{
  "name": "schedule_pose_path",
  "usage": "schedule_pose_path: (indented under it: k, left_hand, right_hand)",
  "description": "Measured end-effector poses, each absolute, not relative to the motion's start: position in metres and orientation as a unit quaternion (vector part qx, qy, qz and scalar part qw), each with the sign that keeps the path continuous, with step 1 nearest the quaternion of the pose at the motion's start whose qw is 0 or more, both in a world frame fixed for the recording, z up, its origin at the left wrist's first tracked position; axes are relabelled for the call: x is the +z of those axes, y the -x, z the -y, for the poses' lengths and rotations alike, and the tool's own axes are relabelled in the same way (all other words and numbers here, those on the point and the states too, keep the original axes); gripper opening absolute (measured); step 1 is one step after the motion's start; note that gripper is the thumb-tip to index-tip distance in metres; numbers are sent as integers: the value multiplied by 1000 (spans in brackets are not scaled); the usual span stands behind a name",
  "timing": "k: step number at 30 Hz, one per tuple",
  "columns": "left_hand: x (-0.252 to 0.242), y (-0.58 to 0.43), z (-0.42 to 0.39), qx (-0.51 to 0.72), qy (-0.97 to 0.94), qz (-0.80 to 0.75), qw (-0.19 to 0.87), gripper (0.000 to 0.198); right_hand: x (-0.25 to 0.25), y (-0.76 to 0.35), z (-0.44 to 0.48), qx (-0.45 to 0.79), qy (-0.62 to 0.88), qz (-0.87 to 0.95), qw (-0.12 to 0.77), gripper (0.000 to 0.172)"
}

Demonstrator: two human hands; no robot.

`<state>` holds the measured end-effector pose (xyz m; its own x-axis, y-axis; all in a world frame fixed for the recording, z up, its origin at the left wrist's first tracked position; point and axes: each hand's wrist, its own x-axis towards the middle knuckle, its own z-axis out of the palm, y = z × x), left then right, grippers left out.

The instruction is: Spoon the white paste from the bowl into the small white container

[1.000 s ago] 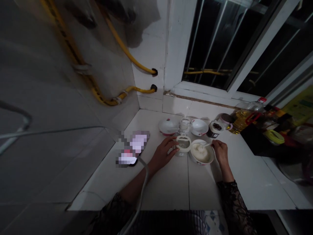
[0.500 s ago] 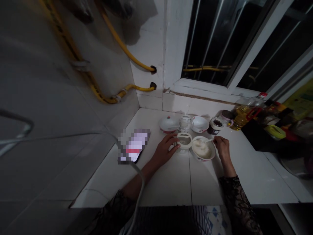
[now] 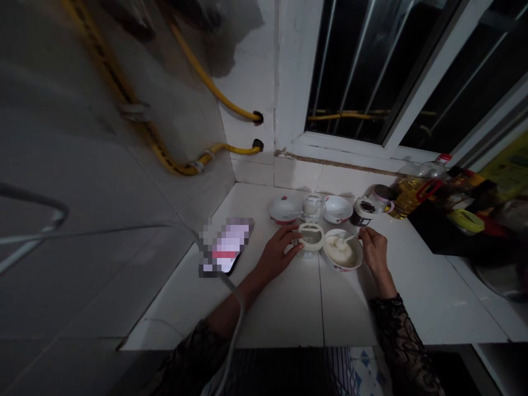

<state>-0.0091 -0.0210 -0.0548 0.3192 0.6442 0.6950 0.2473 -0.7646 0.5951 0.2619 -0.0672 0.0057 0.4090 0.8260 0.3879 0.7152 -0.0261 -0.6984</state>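
my left hand (image 3: 277, 254) wrapped around small jar (image 3: 310, 241) with pale ring lid, jar standing on white tabletop (image 3: 289, 308). my right hand (image 3: 372, 248) pinching spoon (image 3: 345, 238) handle, spoon tip in bowl (image 3: 342, 252) of white stuff, probably flour or sugar; dim light. bowl just right of jar, touching it. phone (image 3: 225, 246) lies left, apart.

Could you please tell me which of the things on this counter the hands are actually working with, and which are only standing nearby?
In hand:
- left hand on the clear jar with the white ring rim
- right hand holding the small white spoon
- white bowl of white paste

Standing nearby:
- two white bowls
- small glass jar
- dark jar
- yellow oil bottle
- phone
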Motion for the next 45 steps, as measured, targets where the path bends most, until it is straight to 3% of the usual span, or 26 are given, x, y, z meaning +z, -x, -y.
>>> schedule_pose_path:
  k: [6,10,14,20,23,25,30,37,45]
  left_hand:
    - [-55,9,21,517,-786,-276,196,16]
    - [-55,9,21,519,-787,-270,193,16]
    - [-55,9,21,518,-786,-273,197,16]
    - [-54,8,21,520,-786,-271,194,16]
    - [-54,9,21,517,-789,-274,187,16]
    - [-54,9,21,518,-789,-275,185,16]
    - [-55,9,21,521,-788,-270,185,17]
    - [-53,9,22,521,-790,-268,181,16]
    - [-53,9,22,515,-791,-273,188,15]
  right_hand:
    - [0,-265,63,92,715,510,469,38]
    - [-4,-273,56,183,702,426,541,35]
    - [-4,-276,51,242,685,401,558,38]
    - [10,-248,52,259,641,421,587,45]
    - [17,-224,57,184,613,481,599,48]
    - [18,-211,62,104,590,558,574,45]
    - [16,-197,69,-20,509,758,408,32]
    - [24,-230,73,-39,587,636,499,40]
    - [8,-255,62,-29,690,633,350,42]
